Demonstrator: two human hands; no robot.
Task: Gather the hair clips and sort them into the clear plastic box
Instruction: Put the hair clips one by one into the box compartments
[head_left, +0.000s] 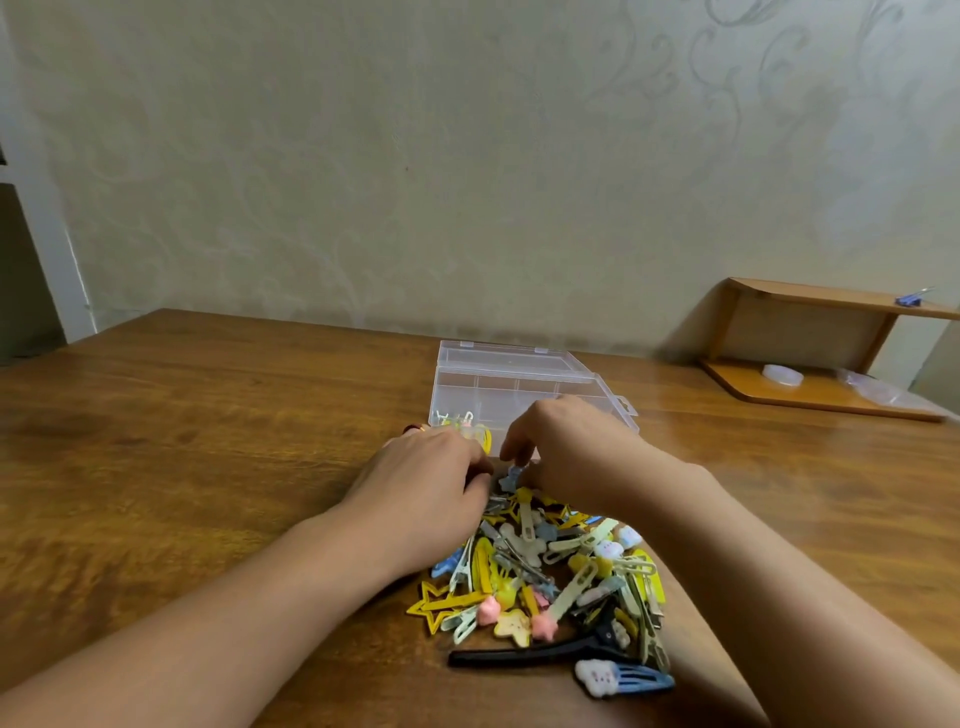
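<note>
**Clips Picked From Pile, One by One**

A person's right hand (566, 447) pinches a small blue clip (511, 475) at the far edge of a heap of hair clips (556, 577), just short of the clear plastic box (524, 387), which stands open with a few clips in its near-left compartment. The left hand (431, 478) rests curled on the pile's edge; whether it holds anything cannot be told. The step likely goes best by lifting the clip clear of its tangled neighbours before carrying it over the box's near wall. The wooden table (208, 441) meets a pale patterned wall (415, 156); a low wooden shelf (831, 353) sits at right.
</note>
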